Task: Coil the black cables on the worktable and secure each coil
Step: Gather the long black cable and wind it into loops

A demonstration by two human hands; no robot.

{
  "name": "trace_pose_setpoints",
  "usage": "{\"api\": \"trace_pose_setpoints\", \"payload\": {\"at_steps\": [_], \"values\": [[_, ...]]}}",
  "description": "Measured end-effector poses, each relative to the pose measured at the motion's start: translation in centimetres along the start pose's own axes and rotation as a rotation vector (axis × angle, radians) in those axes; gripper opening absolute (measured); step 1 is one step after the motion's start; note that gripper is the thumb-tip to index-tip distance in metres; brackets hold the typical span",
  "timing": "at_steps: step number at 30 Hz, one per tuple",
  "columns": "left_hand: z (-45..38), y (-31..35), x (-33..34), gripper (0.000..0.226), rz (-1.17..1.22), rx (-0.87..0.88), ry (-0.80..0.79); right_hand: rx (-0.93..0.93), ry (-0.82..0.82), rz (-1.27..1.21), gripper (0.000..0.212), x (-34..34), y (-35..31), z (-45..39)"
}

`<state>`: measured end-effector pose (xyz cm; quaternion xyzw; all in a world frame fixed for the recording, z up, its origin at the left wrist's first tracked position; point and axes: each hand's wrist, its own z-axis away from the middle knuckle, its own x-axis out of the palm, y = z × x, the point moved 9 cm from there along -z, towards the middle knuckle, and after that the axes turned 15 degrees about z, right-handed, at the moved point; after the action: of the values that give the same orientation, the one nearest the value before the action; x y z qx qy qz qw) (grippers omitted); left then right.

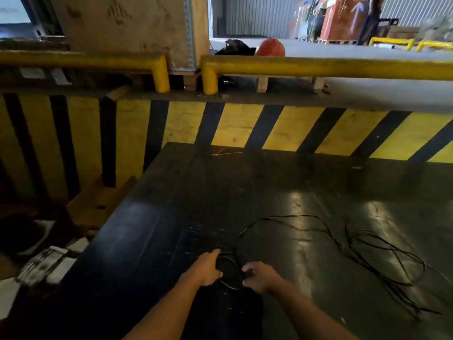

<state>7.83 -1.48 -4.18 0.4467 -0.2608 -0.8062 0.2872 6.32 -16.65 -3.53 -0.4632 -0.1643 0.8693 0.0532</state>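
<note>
A small coil of black cable sits between my two hands over the dark worktable. My left hand grips the coil's left side. My right hand is closed on its right side. From the coil a loose black strand arcs away across the table toward the right. There it joins a tangle of loose black cables lying spread on the tabletop at the right.
A yellow-and-black striped wall stands behind the table, with yellow guard rails above it. Left of the table lie a wooden pallet piece and debris on the floor. A person stands far back at the right.
</note>
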Motion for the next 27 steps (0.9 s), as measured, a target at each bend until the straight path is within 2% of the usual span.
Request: {"api": "trace_pose_setpoints", "payload": {"at_steps": [4,7,12,17,20,23,25,27], "values": [[-0.2,-1.2,0.9,0.053,-0.039,-0.028,0.037,-0.023,-0.061,0.162,0.057,3.4,-1.1,-0.6],[-0.1,-1.0,1.7,0.050,-0.223,-0.001,0.068,-0.012,-0.068,0.332,0.061,4.5,-1.3,-0.8],[0.8,-1.1,2.0,0.026,-0.319,0.014,0.130,-0.042,-0.001,0.478,0.039,4.1,-1.5,0.4],[1.6,0.6,-1.7,0.019,-0.224,0.061,0.209,-0.006,0.088,0.470,0.025,1.2,0.8,1.6],[2.3,3.5,-6.2,0.020,-0.102,0.113,0.261,0.033,0.201,0.457,0.021,-2.8,2.1,2.2],[3.8,9.0,-10.3,0.022,-0.006,0.234,0.237,0.086,0.261,0.464,0.027,-7.4,2.7,3.0],[5.8,13.9,-12.0,0.020,0.014,0.344,0.197,0.096,0.285,0.366,0.033,-10.6,1.7,4.1],[8.1,18.7,-12.9,0.020,-0.025,0.456,0.157,0.054,0.358,0.196,0.050,-14.2,-0.6,5.8]]}}
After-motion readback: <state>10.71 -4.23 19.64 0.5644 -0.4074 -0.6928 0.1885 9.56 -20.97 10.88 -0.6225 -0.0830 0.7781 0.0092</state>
